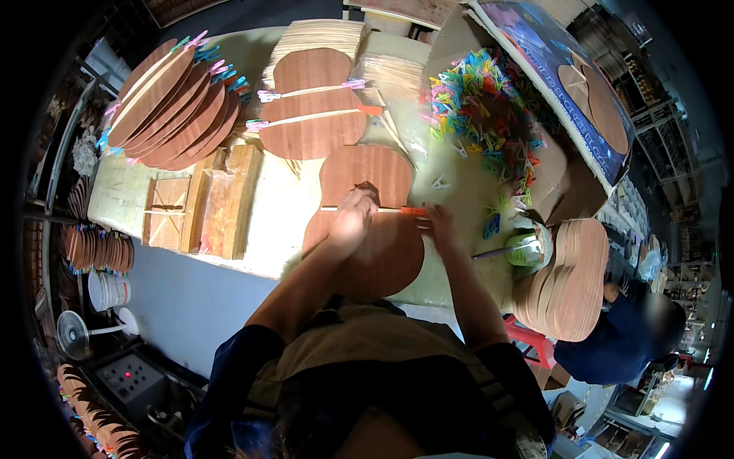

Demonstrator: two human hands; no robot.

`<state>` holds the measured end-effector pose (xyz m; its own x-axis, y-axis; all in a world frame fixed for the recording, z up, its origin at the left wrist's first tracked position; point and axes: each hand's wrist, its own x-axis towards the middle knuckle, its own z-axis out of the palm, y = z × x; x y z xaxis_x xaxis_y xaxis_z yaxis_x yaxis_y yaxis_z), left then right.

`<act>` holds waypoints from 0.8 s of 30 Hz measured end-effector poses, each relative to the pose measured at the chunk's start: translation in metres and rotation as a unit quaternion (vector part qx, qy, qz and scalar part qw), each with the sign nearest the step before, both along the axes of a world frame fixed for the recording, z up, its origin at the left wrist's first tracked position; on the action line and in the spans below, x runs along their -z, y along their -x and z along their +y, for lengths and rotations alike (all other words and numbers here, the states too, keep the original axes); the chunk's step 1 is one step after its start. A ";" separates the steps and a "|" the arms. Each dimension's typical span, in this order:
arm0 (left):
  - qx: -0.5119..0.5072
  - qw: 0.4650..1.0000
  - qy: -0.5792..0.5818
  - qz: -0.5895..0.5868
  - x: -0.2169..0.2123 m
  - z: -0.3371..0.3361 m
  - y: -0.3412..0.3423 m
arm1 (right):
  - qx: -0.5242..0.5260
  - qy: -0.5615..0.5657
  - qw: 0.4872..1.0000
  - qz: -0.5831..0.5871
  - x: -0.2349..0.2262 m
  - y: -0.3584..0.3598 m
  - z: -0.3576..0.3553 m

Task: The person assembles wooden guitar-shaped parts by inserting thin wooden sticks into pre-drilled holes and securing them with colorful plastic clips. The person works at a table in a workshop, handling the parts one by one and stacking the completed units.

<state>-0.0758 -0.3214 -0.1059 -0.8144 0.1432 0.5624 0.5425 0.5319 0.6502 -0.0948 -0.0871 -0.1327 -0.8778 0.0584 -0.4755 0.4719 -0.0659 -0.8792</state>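
Note:
A brown guitar-shaped wooden plate (382,260) lies in front of me on the table, its narrow end away from me. Across its waist runs a thin pale wooden strip (388,209). My left hand (354,219) rests over the strip with its fingers curled together, hiding part of it. At the strip's right end, on the plate's edge, sits an orange clothespin (414,211), with the fingers of my right hand (436,226) closed on it. Just beyond lies a similar plate (312,136) with two strips across it, held by pink, white and orange clothespins.
Fanned, clipped plates (180,107) stand far left, behind wooden blocks (222,203). Strip bundles (317,34) lie at the back. Many colourful clothespins (489,99) spill from a cardboard box (573,172) at right. Near a green pot (527,249) is a plate stack (569,283); a person (619,336) is beyond.

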 end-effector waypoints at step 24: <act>0.027 0.981 -0.095 -0.167 0.004 -0.006 -0.006 | -0.516 -0.035 0.854 0.052 -0.064 0.079 -0.240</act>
<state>-0.0699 -0.3272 -0.1096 -0.9519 0.1092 0.2864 0.3064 0.3608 0.8809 -0.1739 -0.3271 -0.0686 -0.5165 -0.7472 -0.4182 0.1662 0.3916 -0.9050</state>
